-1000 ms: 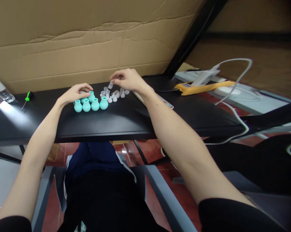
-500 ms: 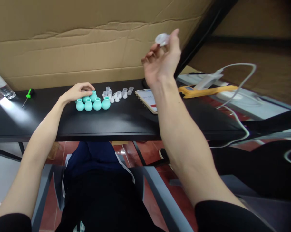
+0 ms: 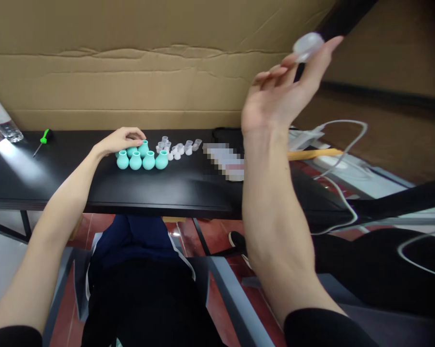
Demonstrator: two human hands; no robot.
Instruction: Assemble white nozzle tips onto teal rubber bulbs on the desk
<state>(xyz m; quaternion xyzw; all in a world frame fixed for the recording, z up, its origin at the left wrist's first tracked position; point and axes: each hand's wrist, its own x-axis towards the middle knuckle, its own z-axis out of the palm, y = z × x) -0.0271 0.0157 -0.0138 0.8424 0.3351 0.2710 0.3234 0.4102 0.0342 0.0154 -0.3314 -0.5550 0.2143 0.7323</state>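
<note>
My right hand [image 3: 285, 91] is raised high in front of the cardboard, palm turned toward me. Between its thumb and fingertips it pinches a small translucent plastic cup-like piece [image 3: 309, 46], slightly blurred. On the black table my left hand [image 3: 121, 140] lies over the back of a cluster of teal bulb-shaped pieces with open necks. Its thumb and curled fingers touch the neck of a rear teal bulb [image 3: 144, 148]. Several more stand in a front row, among them a teal bulb [image 3: 135, 161]. Right of them are several small translucent flared pieces [image 3: 177, 150], some upright.
A phone [image 3: 226, 161], partly pixelated, lies right of the small pieces. A green-handled screwdriver [image 3: 44, 139] and a water bottle [image 3: 2, 118] are at the left. Cardboard [image 3: 130, 91] walls the back. White cables [image 3: 347, 193] and a yellow tool [image 3: 314, 154] are at the right.
My right hand has moved right and closer, still pinching the translucent piece. My left hand stays at the teal bulbs. The view has shifted slightly.
</note>
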